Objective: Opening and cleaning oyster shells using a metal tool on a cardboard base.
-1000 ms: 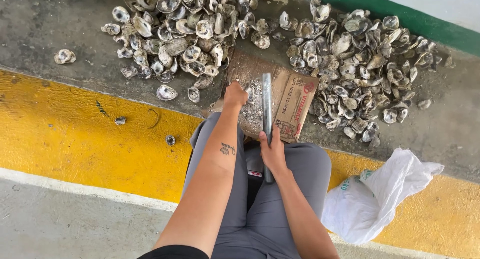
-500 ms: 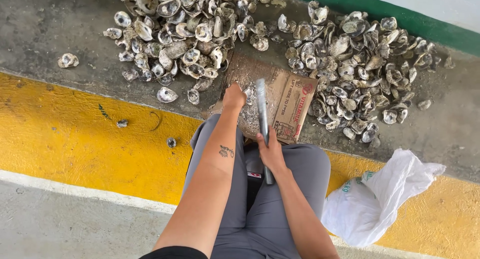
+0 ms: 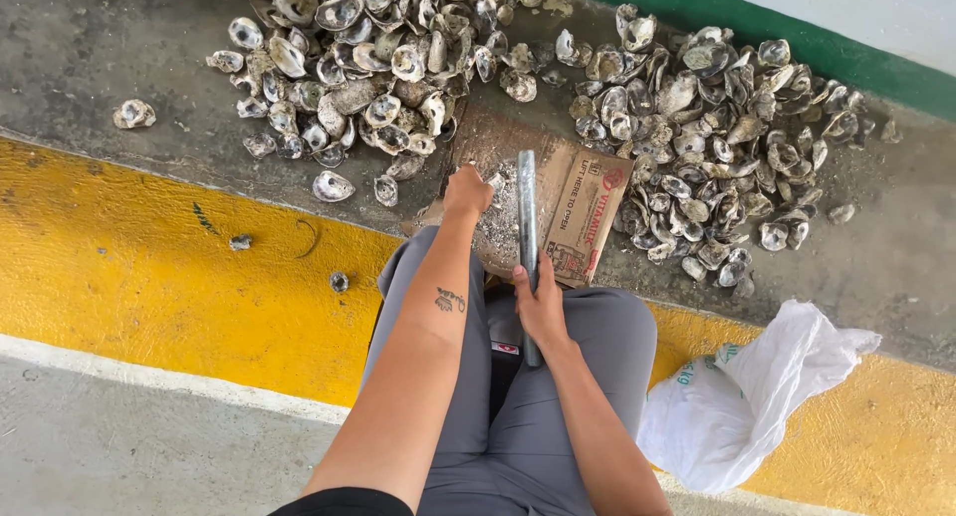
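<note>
A rigid, heavy-looking metal bar [image 3: 527, 237] is clasped low on its shaft by the right hand [image 3: 541, 307], over flattened cardboard [image 3: 583, 212]. Brittle crushed shell [image 3: 495, 222] is pinned under the closed left hand [image 3: 466, 190]; oyster shells [image 3: 697, 118] lie heaped beyond.

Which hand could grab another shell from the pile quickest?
Probably the left hand. It holds no tool, rests on the cardboard and is close to the left shell pile. The right hand is busy gripping the metal bar.
</note>
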